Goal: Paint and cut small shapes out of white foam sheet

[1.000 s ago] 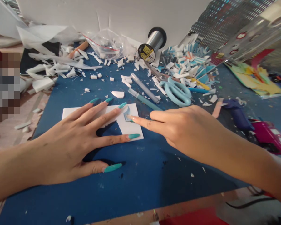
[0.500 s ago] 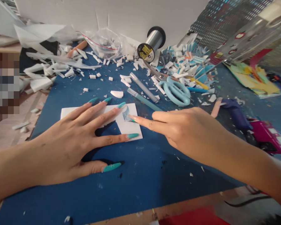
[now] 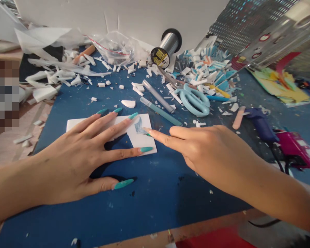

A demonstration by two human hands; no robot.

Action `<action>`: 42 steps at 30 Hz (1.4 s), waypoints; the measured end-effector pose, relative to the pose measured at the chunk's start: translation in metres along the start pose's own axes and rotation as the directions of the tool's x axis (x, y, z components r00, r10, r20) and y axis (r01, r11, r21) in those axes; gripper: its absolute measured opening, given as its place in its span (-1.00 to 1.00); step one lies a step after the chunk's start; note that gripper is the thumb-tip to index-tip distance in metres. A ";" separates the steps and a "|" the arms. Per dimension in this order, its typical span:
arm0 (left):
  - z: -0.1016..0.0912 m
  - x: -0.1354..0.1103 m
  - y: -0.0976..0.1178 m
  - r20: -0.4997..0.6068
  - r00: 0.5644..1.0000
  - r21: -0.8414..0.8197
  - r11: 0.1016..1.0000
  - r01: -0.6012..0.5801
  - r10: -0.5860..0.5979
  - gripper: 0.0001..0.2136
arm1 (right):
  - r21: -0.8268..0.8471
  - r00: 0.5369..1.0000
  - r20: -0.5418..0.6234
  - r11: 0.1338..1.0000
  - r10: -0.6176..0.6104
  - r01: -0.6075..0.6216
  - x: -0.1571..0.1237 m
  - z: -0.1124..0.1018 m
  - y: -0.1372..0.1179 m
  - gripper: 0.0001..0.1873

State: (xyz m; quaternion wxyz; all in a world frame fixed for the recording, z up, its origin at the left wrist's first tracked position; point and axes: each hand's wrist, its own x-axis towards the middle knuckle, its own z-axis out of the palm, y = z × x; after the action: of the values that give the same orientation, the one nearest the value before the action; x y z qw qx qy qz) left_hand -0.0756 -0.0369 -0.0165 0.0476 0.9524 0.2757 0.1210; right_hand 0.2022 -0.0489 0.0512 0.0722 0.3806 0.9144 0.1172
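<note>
A white foam-like sheet lies on the blue mat. My left hand is spread flat over its left part, fingers apart, with the little gap of mat showing below the sheet's cut edge. From the right reaches my right hand, its index finger stretched out and the other fingers curled under, partly hidden. That fingertip presses on a blue-grey smear near the sheet's upper right corner. I see no tool in either hand.
Beyond the hands lie a teal pen-like stick, a grey one and blue-handled scissors. A wire spool stands among white and blue scraps. At right are a purple glue gun and a magenta object.
My right index fingertip has shifted slightly right and down over the smear, with the forearm a little lower. My left hand stays in place on the sheet.
</note>
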 end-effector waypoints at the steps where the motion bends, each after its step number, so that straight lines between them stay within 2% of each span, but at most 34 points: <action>1: 0.000 0.000 0.000 0.001 1.000 0.005 1.000 -0.002 0.002 -0.46 | -0.009 1.000 -0.017 1.000 0.014 -0.014 0.000 0.001 -0.001 -0.30; 3: 0.001 0.000 0.000 -0.003 1.000 0.011 1.000 -0.005 0.005 -0.45 | -0.016 1.000 -0.018 1.000 0.021 -0.021 -0.001 0.001 -0.003 -0.32; 12: 0.000 0.001 0.002 -0.011 1.000 -0.020 1.000 0.002 -0.002 -0.46 | -0.022 0.991 0.119 0.998 0.065 -0.063 0.000 -0.009 -0.008 -0.27; 17: 0.001 0.000 0.002 0.020 0.999 0.017 0.999 -0.029 0.028 -0.45 | -0.018 0.985 0.151 0.997 0.082 -0.081 0.000 -0.008 -0.012 -0.24; 22: -0.002 0.001 0.001 0.058 0.997 0.028 0.999 -0.043 0.041 -0.43 | -0.006 0.962 0.232 0.989 0.143 -0.145 0.002 -0.014 -0.017 -0.25; 24: -0.003 0.000 0.005 0.062 0.998 0.020 1.000 -0.016 0.014 -0.42 | -0.009 0.957 0.246 0.988 0.154 -0.157 0.003 -0.014 -0.017 -0.27; 28: -0.002 -0.007 0.024 0.033 0.998 0.058 0.997 0.054 -0.056 -0.40 | -0.045 0.982 0.133 0.991 0.131 -0.126 0.005 -0.008 -0.010 -0.31; 29: -0.002 -0.010 0.029 -0.012 0.997 0.074 0.995 0.071 -0.070 -0.38 | -0.051 0.990 0.096 0.994 0.102 -0.097 0.005 -0.006 -0.008 -0.31; 32: -0.001 -0.015 0.039 0.003 0.993 0.123 0.986 0.117 -0.118 -0.28 | -0.055 0.999 0.042 0.999 0.004 -0.001 0.010 -0.002 0.000 -0.29; 33: -0.001 -0.015 0.039 0.027 0.995 0.140 0.985 0.096 -0.101 -0.28 | -0.056 0.999 0.040 0.998 -0.016 0.018 0.012 -0.001 0.001 -0.28; 35: -0.001 -0.013 0.035 -0.050 0.995 0.128 0.987 0.092 -0.086 -0.30 | -0.060 0.999 0.040 0.998 -0.027 0.030 0.015 -0.002 0.003 -0.29; 39: -0.001 -0.005 0.022 0.057 0.997 0.040 0.998 0.049 -0.052 -0.37 | -0.044 0.999 0.049 0.999 -0.016 0.018 0.016 -0.004 0.001 -0.29; 42: 0.001 -0.003 0.017 0.060 0.998 0.013 1.000 0.009 -0.009 -0.30 | -0.024 0.997 0.071 1.000 -0.002 0.004 0.012 -0.005 -0.003 -0.26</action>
State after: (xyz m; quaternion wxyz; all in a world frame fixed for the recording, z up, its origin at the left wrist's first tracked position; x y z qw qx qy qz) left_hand -0.0687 -0.0529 -0.0149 0.0505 0.9547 0.2791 0.0902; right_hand 0.1906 -0.0428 0.0548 0.1096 0.3823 0.9103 0.1146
